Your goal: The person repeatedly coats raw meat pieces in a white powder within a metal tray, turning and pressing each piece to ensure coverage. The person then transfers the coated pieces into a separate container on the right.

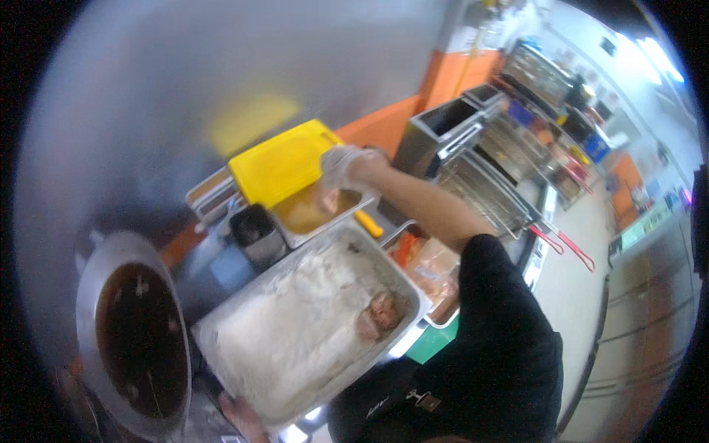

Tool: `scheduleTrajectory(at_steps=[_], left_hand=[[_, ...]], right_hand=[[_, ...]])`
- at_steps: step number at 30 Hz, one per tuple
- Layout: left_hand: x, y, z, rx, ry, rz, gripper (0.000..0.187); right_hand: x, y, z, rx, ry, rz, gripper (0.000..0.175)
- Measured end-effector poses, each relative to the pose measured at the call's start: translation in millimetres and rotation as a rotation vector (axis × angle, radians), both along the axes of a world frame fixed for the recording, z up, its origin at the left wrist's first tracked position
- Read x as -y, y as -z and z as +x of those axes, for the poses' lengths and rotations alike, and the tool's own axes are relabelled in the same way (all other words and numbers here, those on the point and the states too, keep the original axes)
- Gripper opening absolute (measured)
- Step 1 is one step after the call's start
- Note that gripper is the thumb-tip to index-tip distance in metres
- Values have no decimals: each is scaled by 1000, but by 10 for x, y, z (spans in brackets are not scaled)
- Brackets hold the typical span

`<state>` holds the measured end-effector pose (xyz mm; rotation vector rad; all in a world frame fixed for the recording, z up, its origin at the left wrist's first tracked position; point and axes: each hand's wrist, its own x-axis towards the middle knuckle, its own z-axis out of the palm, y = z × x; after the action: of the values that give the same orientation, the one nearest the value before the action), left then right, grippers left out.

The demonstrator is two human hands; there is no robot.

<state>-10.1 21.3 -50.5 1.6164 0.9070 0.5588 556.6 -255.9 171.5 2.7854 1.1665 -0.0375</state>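
Note:
My right hand (344, 169), in a clear plastic glove, is closed around a piece of raw meat (328, 200) over a tray of yellowish liquid (302, 213). A yellow cutting board (285, 158) covers the rear of that tray. In front stands a deep metal pan of white flour (282, 332), with floured meat pieces (382, 315) near its right end. My left hand (242, 416) touches the pan's lower left edge. What its fingers do beneath the rim is hidden.
A large wok of dark oil (141, 343) stands at the left. Beside the pan are a dark square container (256, 232), a yellow handle (368, 223) and a tray of packaged meat (437, 277). Fryer baskets (476, 194) with red handles (573, 249) are at the right.

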Motion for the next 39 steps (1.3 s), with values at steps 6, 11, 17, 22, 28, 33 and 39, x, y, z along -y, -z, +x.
scheduleTrajectory(at_steps=[6, 11, 17, 22, 28, 33, 39], left_hand=[[92, -342, 48, -218, -10, 206, 25], [17, -319, 97, -172, 11, -9, 32], [-47, -171, -85, -4, 190, 357, 35], [61, -142, -29, 19, 137, 385, 22], [90, -424, 105, -143, 40, 201, 15], [108, -448, 186, -142, -29, 58, 15], [146, -524, 173, -194, -14, 219, 15]], right_hand=[[-43, 328, 145, -42, -38, -51, 28], [2, 169, -12, -106, 44, 145, 34], [112, -147, -290, -18, 56, -32, 41], [333, -520, -888, -90, 72, 167, 30], [605, -569, -1665, -422, -3, 196, 28], [1013, 89, -1972, -354, -55, -145, 28], [855, 929, -1847, -92, -42, -312, 30]])
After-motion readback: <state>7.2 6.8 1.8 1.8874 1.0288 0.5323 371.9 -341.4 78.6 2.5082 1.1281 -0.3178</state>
